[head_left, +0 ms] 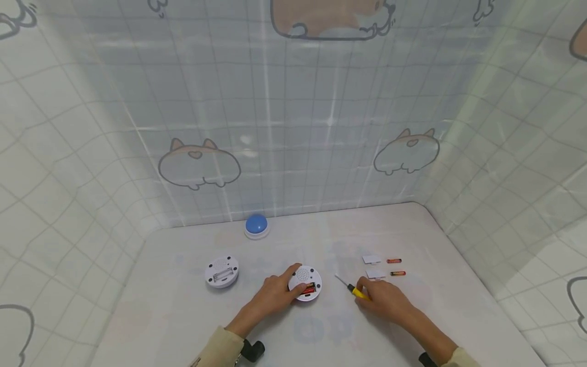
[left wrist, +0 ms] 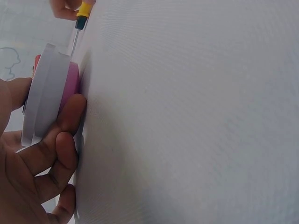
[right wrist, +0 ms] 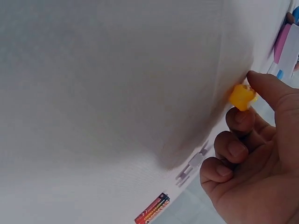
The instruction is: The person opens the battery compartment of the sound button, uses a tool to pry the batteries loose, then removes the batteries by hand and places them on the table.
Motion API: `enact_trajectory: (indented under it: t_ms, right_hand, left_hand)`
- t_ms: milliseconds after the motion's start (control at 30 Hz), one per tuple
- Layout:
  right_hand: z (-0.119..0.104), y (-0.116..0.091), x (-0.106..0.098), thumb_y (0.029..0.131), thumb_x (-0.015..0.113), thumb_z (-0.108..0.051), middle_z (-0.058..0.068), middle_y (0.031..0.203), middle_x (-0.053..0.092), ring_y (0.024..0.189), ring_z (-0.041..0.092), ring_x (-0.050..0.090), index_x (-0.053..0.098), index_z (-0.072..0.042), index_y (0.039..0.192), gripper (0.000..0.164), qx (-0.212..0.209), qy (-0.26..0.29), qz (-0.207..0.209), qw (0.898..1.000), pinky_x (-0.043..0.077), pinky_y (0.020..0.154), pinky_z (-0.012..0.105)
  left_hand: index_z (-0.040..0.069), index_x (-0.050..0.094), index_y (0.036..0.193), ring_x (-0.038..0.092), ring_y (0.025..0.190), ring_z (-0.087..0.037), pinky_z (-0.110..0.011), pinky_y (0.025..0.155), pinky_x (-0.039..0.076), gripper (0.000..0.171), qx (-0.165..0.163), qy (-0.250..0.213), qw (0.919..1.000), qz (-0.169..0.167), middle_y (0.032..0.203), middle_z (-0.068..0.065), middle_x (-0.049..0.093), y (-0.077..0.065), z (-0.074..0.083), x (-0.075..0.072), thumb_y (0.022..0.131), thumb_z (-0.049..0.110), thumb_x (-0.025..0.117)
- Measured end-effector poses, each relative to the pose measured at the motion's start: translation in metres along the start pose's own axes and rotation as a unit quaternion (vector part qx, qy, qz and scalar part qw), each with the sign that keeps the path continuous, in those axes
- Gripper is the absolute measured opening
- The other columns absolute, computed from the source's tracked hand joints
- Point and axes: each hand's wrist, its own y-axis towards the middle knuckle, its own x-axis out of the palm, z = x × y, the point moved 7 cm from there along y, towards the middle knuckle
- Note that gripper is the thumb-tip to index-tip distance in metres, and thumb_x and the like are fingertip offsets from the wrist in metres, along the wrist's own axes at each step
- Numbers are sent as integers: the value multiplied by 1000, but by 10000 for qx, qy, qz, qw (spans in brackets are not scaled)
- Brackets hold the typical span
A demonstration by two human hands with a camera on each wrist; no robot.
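My left hand grips a round white push-button device, turned bottom up, with thumb and fingers at its rim. Red and black batteries sit in its uncovered compartment. From the left wrist side its pink dome shows underneath, close to the table. Off to the right, my right hand pinches a screwdriver by its yellow handle, the shaft pointing toward the device. Beyond that hand lie two small white battery covers and two loose batteries.
Another upturned white button device lies to the left, its battery compartment bare. At the back of the table stands a blue-domed button. Grid-patterned curtains with cartoon animals enclose the back and both sides.
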Motion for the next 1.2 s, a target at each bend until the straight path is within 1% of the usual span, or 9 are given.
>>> enact_trajectory:
  t_ms: [267, 367, 433, 533, 633, 767, 967, 1100, 1200]
  right_hand:
    - [-8, 1, -9, 86, 77, -41, -12, 74, 57, 65, 10, 47, 64, -27, 104, 27, -161, -396, 369, 9984, 39, 58, 31]
    - [-18, 4, -13, 88, 76, -42, -13, 73, 57, 65, 10, 47, 66, -27, 106, 25, -268, -406, 398, 9980, 39, 58, 30]
    - [-26, 7, -14, 89, 75, -42, -12, 77, 61, 68, 9, 49, 67, -27, 107, 25, -346, -368, 350, 9981, 42, 61, 30]
    - [-42, 12, -14, 90, 73, -42, -12, 86, 66, 71, 8, 52, 67, -27, 111, 26, -603, -334, 338, 9970, 48, 66, 31]
    - [-57, 17, -14, 92, 72, -42, -11, 95, 69, 75, 6, 54, 67, -26, 115, 29, -939, -303, 391, 9944, 50, 70, 31]
    - [-77, 20, -15, 94, 69, -41, -12, 92, 68, 73, 5, 53, 66, -25, 120, 31, -1369, -216, 524, 9890, 48, 67, 29]
    - [-97, 21, -13, 94, 71, -38, -11, 97, 68, 74, 4, 52, 66, -25, 122, 31, -1803, -118, 591, 9818, 46, 66, 27]
    - [-105, 22, -9, 94, 71, -40, -14, 89, 64, 72, 3, 50, 67, -26, 117, 27, -2015, -45, 552, 9779, 44, 64, 26]
    - [-107, 22, -6, 93, 72, -42, -14, 86, 62, 70, 3, 50, 67, -27, 112, 25, -2041, -63, 641, 9768, 43, 64, 25]
  left_hand:
    - [27, 41, 152, 60, 93, -25, -58, 95, 43, 70, 56, 121, 9999, 65, 114, -12, 73, 0, 0, -3, 95, 65, 54]
    - [27, 41, 152, 60, 90, -23, -57, 94, 43, 71, 103, 142, 9998, 62, 111, -10, 74, 0, 1, -3, 94, 67, 53]
    - [27, 41, 152, 60, 86, -21, -57, 93, 44, 71, 135, 161, 9998, 46, 104, -6, 75, 0, 1, -3, 94, 67, 53]
    - [27, 41, 152, 58, 86, -20, -56, 93, 43, 72, 118, 154, 9998, 17, 98, -2, 74, -1, 1, -3, 94, 66, 55]
    - [28, 40, 153, 59, 93, -24, -57, 94, 42, 72, 66, 113, 9999, -19, 101, -4, 74, -2, 2, -3, 93, 64, 59]
    - [27, 40, 152, 63, 98, -31, -58, 92, 44, 74, 180, 217, 9996, -10, 110, -10, 73, -2, 4, -3, 91, 64, 61]
    - [25, 41, 151, 65, 85, -27, -52, 83, 48, 75, 476, 394, 9981, 79, 106, -12, 73, -2, 7, -4, 91, 66, 60]
    - [23, 40, 152, 66, 85, -26, -51, 83, 48, 76, 480, 437, 9978, 106, 108, -11, 74, -2, 7, -4, 92, 67, 58]
    - [24, 40, 152, 66, 87, -28, -50, 81, 49, 76, 437, 468, 9979, 124, 110, -11, 73, -2, 5, -4, 92, 67, 57]
